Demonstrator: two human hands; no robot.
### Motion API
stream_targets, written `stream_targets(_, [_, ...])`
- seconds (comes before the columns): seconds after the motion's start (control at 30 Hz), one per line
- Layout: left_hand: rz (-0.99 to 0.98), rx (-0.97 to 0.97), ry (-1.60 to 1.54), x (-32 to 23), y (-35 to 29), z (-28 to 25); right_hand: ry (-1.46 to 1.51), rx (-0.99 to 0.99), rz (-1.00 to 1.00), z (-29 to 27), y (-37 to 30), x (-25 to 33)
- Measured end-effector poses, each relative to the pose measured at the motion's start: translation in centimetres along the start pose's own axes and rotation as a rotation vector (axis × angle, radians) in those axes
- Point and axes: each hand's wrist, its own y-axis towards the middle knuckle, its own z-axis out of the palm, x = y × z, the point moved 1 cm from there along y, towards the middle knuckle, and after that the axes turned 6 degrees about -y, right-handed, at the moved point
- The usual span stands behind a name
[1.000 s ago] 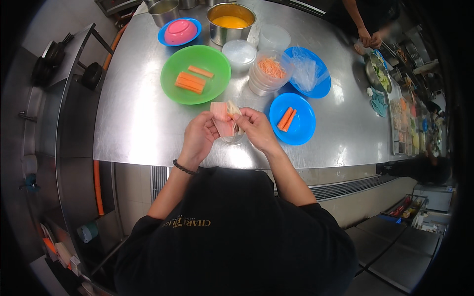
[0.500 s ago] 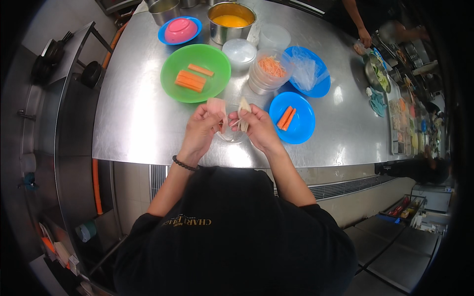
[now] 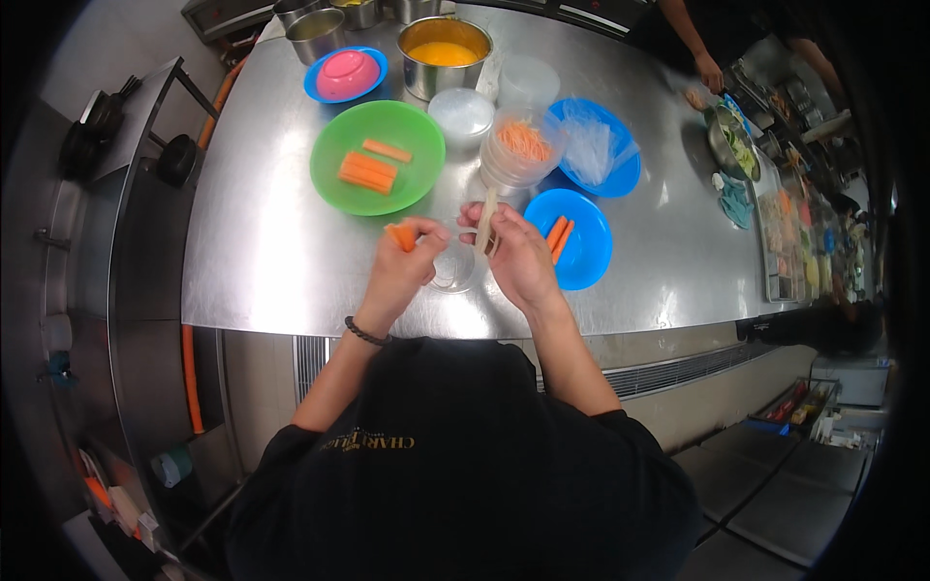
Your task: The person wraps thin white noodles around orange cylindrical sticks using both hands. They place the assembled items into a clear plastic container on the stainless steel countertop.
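My left hand (image 3: pixel 403 271) is closed on an orange crab stick piece (image 3: pixel 399 235), which pokes out above the fingers. In my right hand (image 3: pixel 523 259) a long pale crab stick strip (image 3: pixel 486 223) stands nearly upright, pinched between thumb and fingers. Below and between both hands lies a clear round container (image 3: pixel 452 269), partly hidden by them. Orange crab sticks (image 3: pixel 367 171) rest in a green bowl (image 3: pixel 327 192) to the left. Two more sticks (image 3: pixel 560 238) sit in a blue bowl (image 3: pixel 593 254) right of my right hand. A clear tub (image 3: pixel 504 176) ahead holds orange shreds (image 3: pixel 524 141).
Farther back on the steel table (image 3: pixel 247 252) stand a metal pot (image 3: pixel 426 79) of yellow liquid, lidded white tub (image 3: pixel 461 116) and pink bowl (image 3: pixel 347 74) in a blue one. Another blue bowl (image 3: pixel 620 184) holds clear plastic. A co-worker's hand (image 3: pixel 710 74) shows at far right.
My hands have moved apart slightly. The pinkish sheet in my left hand now shows as an orange piece, and the pale piece in my right hand has become a straight, upright strip.
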Motion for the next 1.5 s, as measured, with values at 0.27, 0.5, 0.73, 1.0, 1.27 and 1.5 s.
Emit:
stream_targets(0.27, [0.019, 0.108, 0.243, -1.2, 1.0, 3.2, -0.295, 0.032, -0.100, -0.4, 0.2, -2.0])
stream_targets(0.5, [0.061, -0.023, 0.019, 0.8, 0.8, 0.9, -0.741, -0.075, -0.253, 1.1, -0.3, 0.3])
stream_targets(0.73, [0.104, -0.070, 0.294, 1.3, 0.8, 0.7, -0.709, -0.064, -0.218, -0.2, -1.2, -0.5])
stream_targets(1.0, [0.044, -0.068, 0.348, 0.9, 0.6, 0.8, -0.695, -0.090, -0.176, -0.4, -1.3, -0.9])
stream_targets(1.27, [0.072, -0.054, 0.242, 1.7, 0.6, 0.3, -0.711, -0.127, -0.209, -0.7, -0.5, -2.0])
stream_targets(1.5, [0.022, 0.000, 0.255, 0.6, 0.2, 0.5, -0.412, 0.027, -0.111, -0.8, -0.2, -2.2])
